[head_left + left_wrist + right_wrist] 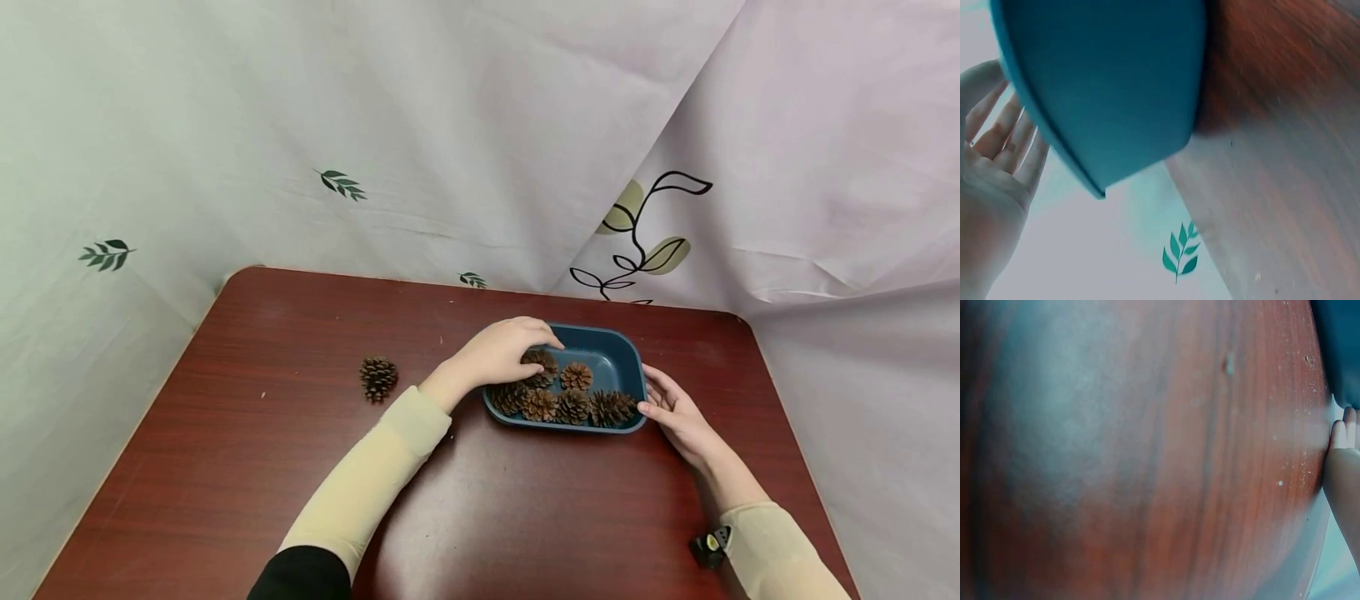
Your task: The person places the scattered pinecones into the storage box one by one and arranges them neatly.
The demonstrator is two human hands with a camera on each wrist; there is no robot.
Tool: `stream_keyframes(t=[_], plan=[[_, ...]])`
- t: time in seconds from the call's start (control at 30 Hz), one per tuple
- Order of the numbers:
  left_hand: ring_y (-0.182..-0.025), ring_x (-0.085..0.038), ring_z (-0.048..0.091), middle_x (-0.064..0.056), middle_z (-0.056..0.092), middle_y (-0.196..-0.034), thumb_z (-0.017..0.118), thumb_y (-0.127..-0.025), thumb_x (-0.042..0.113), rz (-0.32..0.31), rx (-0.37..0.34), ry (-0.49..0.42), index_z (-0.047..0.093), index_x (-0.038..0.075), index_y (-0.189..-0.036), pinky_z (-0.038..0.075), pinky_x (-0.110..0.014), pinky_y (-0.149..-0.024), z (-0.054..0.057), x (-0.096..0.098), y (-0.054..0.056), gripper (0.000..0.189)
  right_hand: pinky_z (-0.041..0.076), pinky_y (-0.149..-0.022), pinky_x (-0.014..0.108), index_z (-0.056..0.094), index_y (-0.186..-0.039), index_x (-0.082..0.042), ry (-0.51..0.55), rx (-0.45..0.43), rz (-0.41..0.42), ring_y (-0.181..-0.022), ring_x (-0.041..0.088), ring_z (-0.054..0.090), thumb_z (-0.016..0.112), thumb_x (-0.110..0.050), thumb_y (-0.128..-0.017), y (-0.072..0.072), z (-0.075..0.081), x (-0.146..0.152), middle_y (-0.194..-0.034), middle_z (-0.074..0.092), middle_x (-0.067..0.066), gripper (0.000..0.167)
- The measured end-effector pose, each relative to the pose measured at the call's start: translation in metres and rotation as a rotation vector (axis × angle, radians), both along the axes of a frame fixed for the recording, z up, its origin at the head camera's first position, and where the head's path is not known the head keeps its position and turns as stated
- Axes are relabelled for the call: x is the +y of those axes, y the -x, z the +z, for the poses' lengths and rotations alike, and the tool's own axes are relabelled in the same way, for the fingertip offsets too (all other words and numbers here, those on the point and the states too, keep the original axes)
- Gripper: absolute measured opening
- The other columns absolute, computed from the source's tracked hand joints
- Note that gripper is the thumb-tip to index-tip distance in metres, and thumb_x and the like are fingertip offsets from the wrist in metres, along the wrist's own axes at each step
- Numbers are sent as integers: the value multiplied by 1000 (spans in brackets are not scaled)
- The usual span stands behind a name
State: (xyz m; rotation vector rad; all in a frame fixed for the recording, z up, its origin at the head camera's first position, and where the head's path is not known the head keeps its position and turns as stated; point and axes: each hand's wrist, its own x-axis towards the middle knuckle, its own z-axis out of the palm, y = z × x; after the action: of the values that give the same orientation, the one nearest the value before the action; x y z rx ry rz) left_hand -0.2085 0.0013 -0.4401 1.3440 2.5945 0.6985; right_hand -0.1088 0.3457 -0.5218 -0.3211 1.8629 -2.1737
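A blue rectangular tray with rounded corners stands on the table. Inside it several brown pine cones sit in a row along the near side, with another pine cone behind them. My left hand reaches over the tray's left end, thumb and fingers around a pine cone. From the left wrist the tray's outer wall hides the left fingertips. My right hand holds the tray's right end, thumb at the rim and fingers along the outside. The right wrist view catches only part of that hand.
A single pine cone lies on the dark red wooden table, left of the tray. Pale cloth printed with leaves hangs behind the table and at its sides. A small black device is at the right sleeve.
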Motion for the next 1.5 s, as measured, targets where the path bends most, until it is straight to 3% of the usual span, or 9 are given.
stream_keyframes(t=[0.43, 1.0, 1.5], plan=[[-135, -24, 62, -3, 70, -137, 79, -97, 15, 61, 25, -22, 72, 15, -136, 52, -43, -117, 9, -38, -14, 39, 50, -106, 8, 48, -154, -20, 5, 5, 3, -135, -8, 57, 53, 8, -106, 1, -5, 2, -147, 60, -19, 55], [-127, -23, 66, -2, 72, -132, 81, -95, 12, 111, 93, -71, 74, 14, -132, 56, -44, -111, 5, -85, -35, 37, 49, -106, 8, 46, -155, -19, -18, -8, -2, -134, -9, 57, 52, 7, -107, -2, -6, 3, -146, 60, -21, 55], [-122, -24, 68, -3, 73, -128, 81, -93, 8, 208, 103, -105, 76, 14, -128, 58, -45, -105, 1, -117, -46, 36, 48, -108, 7, 42, -158, -13, -36, -1, 4, -135, -8, 57, 52, 7, -106, 1, 0, 2, -147, 59, -19, 56]])
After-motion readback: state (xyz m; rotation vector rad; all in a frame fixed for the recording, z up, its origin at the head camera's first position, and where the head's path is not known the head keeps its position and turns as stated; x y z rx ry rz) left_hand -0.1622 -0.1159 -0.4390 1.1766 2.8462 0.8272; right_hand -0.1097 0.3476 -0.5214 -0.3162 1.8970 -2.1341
